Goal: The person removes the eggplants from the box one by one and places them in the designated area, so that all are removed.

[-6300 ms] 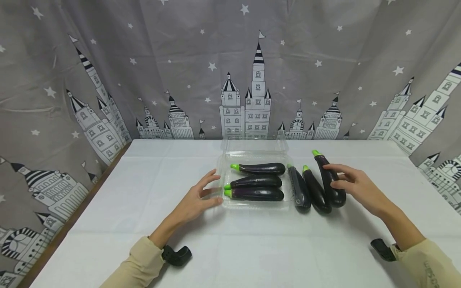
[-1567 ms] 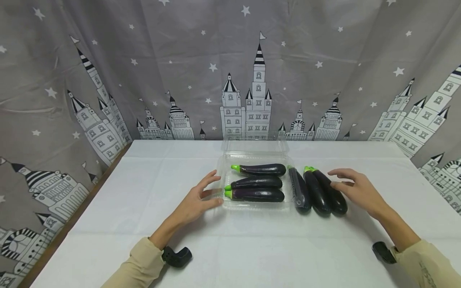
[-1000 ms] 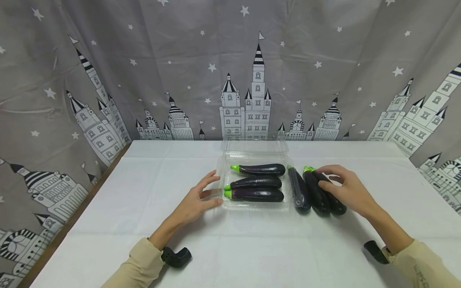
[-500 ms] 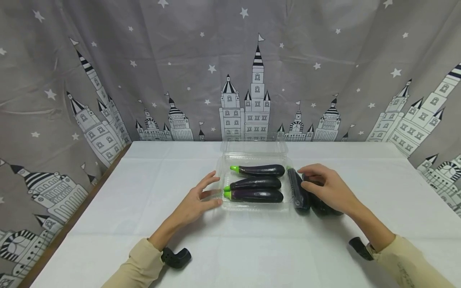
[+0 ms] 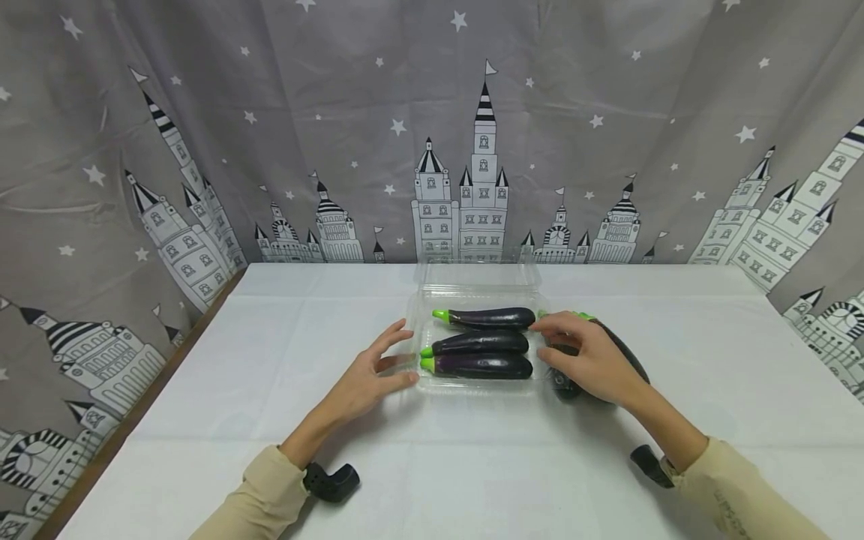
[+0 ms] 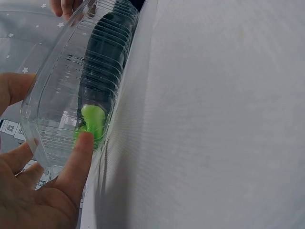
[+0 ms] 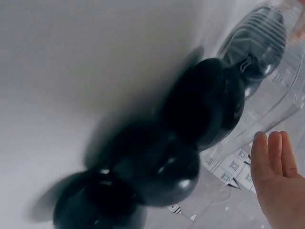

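A clear plastic clamshell box (image 5: pixel 479 385) stands with its lid back. Three dark eggplants lie across it: the back one (image 5: pixel 491 318), the middle one (image 5: pixel 479 343) and the front one (image 5: pixel 479 366). My left hand (image 5: pixel 370 379) touches the box's left end with spread fingers; its thumb rests on the clear wall in the left wrist view. To the right of the box, three more eggplants lie side by side, largely covered by my right hand (image 5: pixel 594 360) in the head view. The right wrist view shows their round ends, the outermost eggplant (image 7: pixel 97 202) included. My right fingers (image 7: pixel 275 152) look extended and hold nothing.
A white cloth (image 5: pixel 459 465) covers the table. Its brown left edge (image 5: pixel 145 397) is visible. Behind hangs a grey curtain (image 5: pixel 324 97) printed with stars and castles. Black wrist cameras (image 5: pixel 331 481) are strapped at both sleeves.
The outermost eggplant, held at an angle by my right hand at first, now lies beside its neighbour. That hand has let go and moved left to the box's right edge. My left hand stays put.
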The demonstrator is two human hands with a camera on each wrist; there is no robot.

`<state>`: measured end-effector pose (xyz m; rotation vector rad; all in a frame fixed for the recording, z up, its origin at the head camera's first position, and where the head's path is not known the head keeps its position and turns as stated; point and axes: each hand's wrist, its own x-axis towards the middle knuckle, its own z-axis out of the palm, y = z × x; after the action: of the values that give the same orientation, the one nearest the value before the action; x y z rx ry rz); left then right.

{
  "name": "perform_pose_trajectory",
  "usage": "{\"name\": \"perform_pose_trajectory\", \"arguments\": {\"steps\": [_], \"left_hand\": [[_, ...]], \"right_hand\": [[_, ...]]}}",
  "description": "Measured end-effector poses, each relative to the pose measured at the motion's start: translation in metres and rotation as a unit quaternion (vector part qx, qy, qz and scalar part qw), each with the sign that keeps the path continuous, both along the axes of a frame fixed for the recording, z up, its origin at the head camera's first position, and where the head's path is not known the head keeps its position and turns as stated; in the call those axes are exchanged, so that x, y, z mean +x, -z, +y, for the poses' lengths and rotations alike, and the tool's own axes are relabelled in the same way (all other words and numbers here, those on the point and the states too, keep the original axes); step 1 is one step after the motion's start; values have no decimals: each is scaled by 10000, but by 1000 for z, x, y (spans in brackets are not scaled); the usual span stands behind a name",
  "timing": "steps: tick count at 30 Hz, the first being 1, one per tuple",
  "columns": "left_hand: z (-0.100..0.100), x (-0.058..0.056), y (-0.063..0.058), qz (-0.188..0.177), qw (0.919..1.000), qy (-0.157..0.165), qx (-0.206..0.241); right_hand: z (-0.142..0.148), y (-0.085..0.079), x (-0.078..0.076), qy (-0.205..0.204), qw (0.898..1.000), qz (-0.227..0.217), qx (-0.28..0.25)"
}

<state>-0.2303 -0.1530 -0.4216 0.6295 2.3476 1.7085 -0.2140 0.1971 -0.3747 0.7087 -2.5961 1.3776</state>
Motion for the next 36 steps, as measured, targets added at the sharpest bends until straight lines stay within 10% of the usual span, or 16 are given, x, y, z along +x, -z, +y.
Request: {"name": "perform_pose_trajectory", "arguments": {"steps": [36], "left_hand": [[1,-1,1,-16,10000,-49,-57]], "right_hand": [[-60,9,-44,-273,9973,-341,589]]}}
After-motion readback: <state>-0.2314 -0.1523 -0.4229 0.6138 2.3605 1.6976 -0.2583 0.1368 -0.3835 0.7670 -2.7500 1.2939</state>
